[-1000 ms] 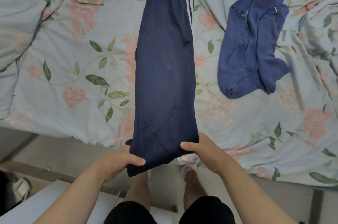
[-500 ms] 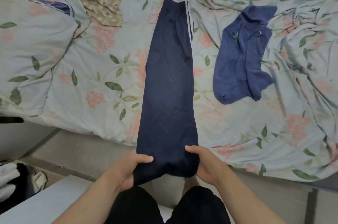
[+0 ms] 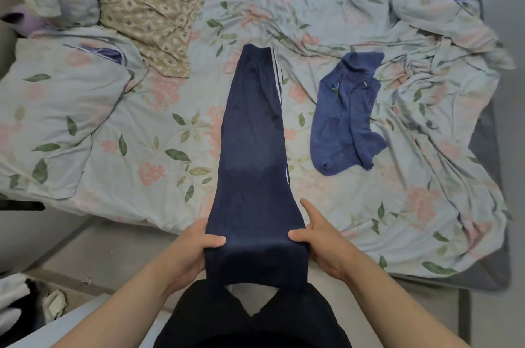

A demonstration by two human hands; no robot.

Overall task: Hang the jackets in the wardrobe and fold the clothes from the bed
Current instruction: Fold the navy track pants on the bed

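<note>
Since half a second before, the navy trousers (image 3: 252, 148) had slid a little farther onto the bed, and the right hand (image 3: 321, 245) had stretched its forefinger along the cloth's right edge. They lay lengthwise down the middle of the floral sheet (image 3: 136, 154), with the white-striped waistband at the far end. The near end hung over the bed's near edge, in front of the person's black shorts (image 3: 250, 319). The left hand (image 3: 196, 251) gripped the left edge near that end, thumb on top and fingers tucked beneath. The right hand pinched the right edge, its thumb pressed on top across from the left thumb. A crumpled blue garment (image 3: 343, 114) lay on the sheet to the right of the trousers, near them but not touching. A beige diamond-patterned pillow (image 3: 153, 12) sat at the far left, and a floral pillow (image 3: 56, 120) lay nearer on the left side. Rumpled floral bedding (image 3: 426, 49) was heaped along the far right.
</note>
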